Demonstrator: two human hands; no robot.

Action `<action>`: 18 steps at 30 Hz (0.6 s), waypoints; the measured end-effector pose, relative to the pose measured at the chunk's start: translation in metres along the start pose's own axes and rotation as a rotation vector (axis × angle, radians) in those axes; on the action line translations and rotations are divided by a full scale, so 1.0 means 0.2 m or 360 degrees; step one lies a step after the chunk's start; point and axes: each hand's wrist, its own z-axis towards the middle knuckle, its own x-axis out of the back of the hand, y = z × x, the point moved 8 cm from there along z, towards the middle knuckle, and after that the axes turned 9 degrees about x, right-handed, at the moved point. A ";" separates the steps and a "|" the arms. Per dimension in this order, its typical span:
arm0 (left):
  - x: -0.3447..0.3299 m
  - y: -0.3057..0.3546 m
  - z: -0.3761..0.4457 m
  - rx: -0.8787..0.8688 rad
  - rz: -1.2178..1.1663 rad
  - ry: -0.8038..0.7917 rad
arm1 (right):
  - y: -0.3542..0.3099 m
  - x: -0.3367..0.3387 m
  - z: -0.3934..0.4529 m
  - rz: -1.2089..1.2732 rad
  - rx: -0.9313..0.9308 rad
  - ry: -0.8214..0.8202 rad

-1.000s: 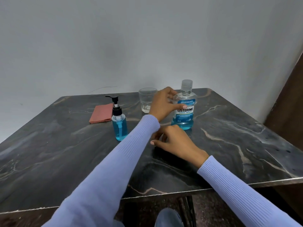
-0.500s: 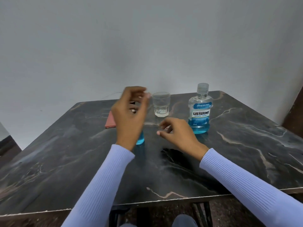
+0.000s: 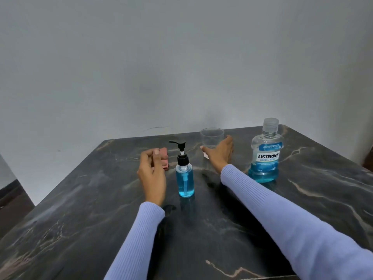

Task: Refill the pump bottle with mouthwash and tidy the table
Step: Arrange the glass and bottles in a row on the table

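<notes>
1. One pump bottle [image 3: 184,178] stands mid-tabletop [image 3: 80,209]; one mouthwash bottle [image 3: 265,154] near the far right corner.
2. One glass [image 3: 212,137], one pink cloth [image 3: 164,156] by the far edge.
3. Left hand [image 3: 153,174] loosely curled, empty; right hand [image 3: 220,152] wraps the glass's base.

A plain, pale grey painted wall [image 3: 181,67] fills the view from nine to three o'clock, evenly and softly lit, with a thin hairline mark near its base. Below it spreads a dark, glossy marble-patterned tabletop with tan veins [image 3: 80,229]. At eight o'clock, a strip of dark floor [image 3: 12,209] shows beside the table.
</notes>
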 end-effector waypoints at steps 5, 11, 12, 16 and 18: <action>-0.01 -0.01 0.00 0.0042 0.0055 -0.0038 | 0.02 -0.02 0.09 -0.0041 0.0049 -0.0036; -0.03 -0.01 -0.02 0.0030 0.0130 -0.0100 | 0.02 0.00 0.06 -0.0059 0.0264 -0.0154; -0.03 -0.01 -0.01 0.0025 0.0142 -0.0099 | 0.02 0.01 0.04 -0.0059 0.0298 -0.0183; -0.03 0.00 0.00 0.0016 0.0173 -0.0097 | -0.01 0.08 -0.09 -0.0019 0.0408 -0.0307; -0.03 0.00 -0.01 0.0015 0.0165 -0.0095 | -0.01 0.12 -0.15 0.0008 0.0441 -0.0388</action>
